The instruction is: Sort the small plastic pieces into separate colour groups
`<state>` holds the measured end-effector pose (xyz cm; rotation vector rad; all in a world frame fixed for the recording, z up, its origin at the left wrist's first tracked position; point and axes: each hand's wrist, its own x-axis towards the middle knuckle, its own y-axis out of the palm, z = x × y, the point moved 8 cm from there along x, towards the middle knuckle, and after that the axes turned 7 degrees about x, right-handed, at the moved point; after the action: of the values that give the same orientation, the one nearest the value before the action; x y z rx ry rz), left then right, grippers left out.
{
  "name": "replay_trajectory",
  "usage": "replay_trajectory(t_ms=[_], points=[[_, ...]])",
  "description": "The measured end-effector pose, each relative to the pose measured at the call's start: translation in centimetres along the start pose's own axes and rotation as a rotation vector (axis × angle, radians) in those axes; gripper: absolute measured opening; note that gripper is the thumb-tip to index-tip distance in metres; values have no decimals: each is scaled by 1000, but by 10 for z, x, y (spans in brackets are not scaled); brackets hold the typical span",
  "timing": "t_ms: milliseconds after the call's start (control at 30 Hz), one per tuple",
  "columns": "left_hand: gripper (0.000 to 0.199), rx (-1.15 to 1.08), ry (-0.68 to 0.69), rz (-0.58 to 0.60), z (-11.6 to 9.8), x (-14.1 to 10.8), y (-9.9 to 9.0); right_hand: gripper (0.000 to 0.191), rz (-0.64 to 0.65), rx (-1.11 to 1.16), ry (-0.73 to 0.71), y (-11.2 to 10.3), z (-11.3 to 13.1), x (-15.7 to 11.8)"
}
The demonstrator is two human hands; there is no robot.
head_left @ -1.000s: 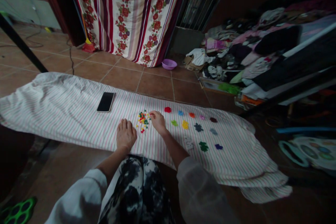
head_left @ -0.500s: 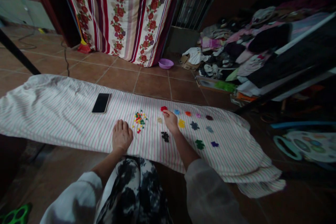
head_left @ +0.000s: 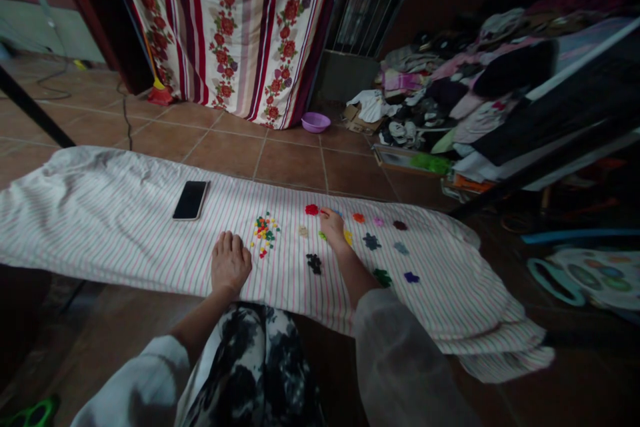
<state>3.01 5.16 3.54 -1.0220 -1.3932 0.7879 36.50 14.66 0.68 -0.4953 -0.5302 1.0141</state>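
Terracotta tile floor (head_left: 290,163) under a white cotton sheet with pink and green pinstripes (head_left: 100,213). Right hand (head_left: 333,227) has shifted from the red bead cluster (head_left: 311,209) to the yellow cluster (head_left: 347,237), fingers curled down (light poor; whether it holds a bead, cannot tell). Left hand (head_left: 230,263) lies flat and empty, just beside the mixed plastic bead pile (head_left: 265,232).

Smartphone (head_left: 190,200) left of bead pile (head_left: 265,235)

Left hand (head_left: 231,264) flat, right hand (head_left: 333,227) outstretched
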Motion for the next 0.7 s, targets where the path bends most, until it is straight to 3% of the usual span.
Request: replay_trajectory(t_ms=[100, 233, 700], points=[[33, -10, -1, 4, 0, 0, 0, 37, -18, 21, 59, 3, 0, 8], [33, -13, -2, -14, 0, 0, 0, 38, 7, 34, 28, 10, 5, 13], [35, 7, -12, 22, 0, 0, 2, 45, 25, 112, 21, 11, -5, 5]])
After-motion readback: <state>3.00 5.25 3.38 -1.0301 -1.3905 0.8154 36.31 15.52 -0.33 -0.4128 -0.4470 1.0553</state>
